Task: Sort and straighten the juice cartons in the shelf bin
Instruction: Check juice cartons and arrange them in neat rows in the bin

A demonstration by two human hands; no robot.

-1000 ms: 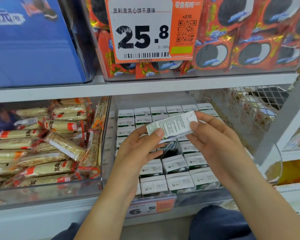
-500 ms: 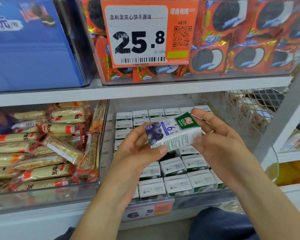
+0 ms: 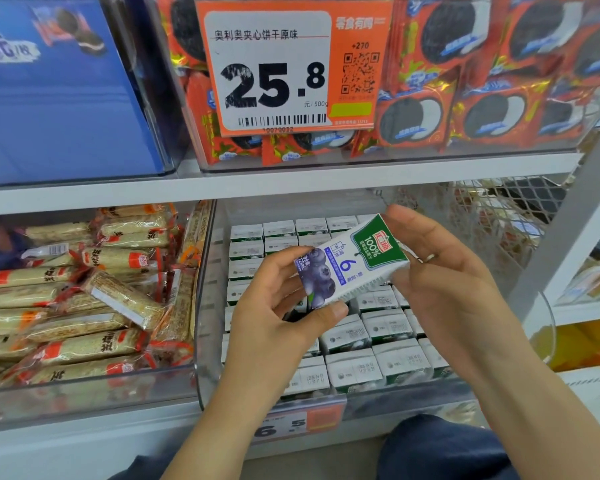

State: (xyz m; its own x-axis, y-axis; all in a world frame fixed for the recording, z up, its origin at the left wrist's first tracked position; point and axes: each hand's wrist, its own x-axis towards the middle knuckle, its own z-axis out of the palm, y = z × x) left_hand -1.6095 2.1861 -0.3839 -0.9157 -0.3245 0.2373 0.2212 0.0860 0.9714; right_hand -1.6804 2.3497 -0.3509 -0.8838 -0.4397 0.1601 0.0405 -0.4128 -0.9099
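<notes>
A small white juice carton [image 3: 347, 263] with blueberries and a green top panel lies sideways in the air above the clear shelf bin [image 3: 208, 341]. My left hand [image 3: 278, 313] grips its blueberry end with thumb and fingers. My right hand [image 3: 444, 282] holds the green end, fingers curled behind it. Below, several rows of matching cartons [image 3: 364, 368] stand upright in the bin, tops showing. A dark gap between them shows just under the held carton.
A neighbouring clear bin [image 3: 84, 386] at left holds several wrapped snack bars. Above the shelf board [image 3: 291, 183] sit red cookie packs and an orange 25.8 price tag [image 3: 284, 74]. A wire mesh panel [image 3: 482, 216] and white upright stand at right.
Both hands have turned the carton over: first its printed side panel faced me, now its blueberry front does. The carton has also risen slightly toward me.
</notes>
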